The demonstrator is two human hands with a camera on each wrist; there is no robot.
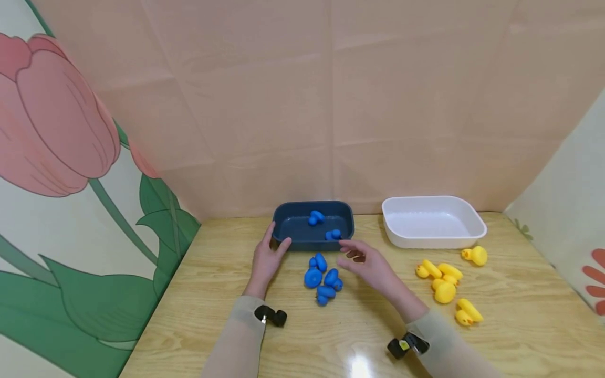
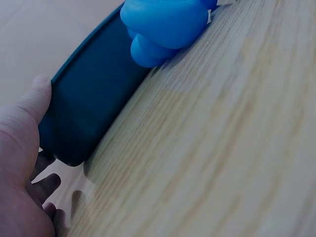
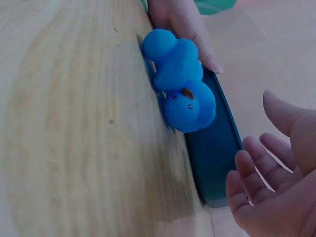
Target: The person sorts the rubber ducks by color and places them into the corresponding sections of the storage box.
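My right hand (image 1: 373, 265) hovers w/ fingers (image 3: 252, 173) loose and apart, holding nothing. The blue rubber ducks (image 1: 323, 278) sit clustered on the counter (image 1: 331, 336) just left of and a bit nearer me than those fingers, right in front of the dark blue tray (image 1: 313, 243). The cluster's long axis runs roughly toward me. My left hand (image 1: 266, 260) grips the tray's near-left corner, so the right is the free one and equally near the ducks.
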